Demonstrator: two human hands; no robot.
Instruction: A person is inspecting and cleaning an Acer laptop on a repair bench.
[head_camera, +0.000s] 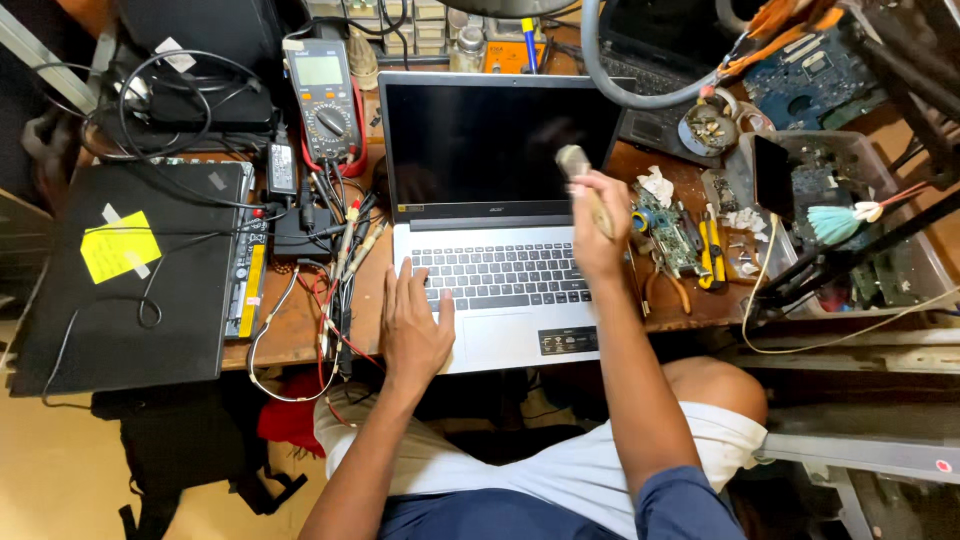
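Right hand (598, 232) hides the blurred brush's (577, 165) handle over laptop (500, 200).

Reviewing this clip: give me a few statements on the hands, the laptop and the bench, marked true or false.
1. The left hand lies flat on the silver laptop. True.
2. The right hand is empty. False: it grips a brush raised before the screen.
3. The laptop's screen is lit. False: it is dark.
4. A multimeter stands left of the laptop. True.
5. A yellow note sticks to the closed black laptop. True.
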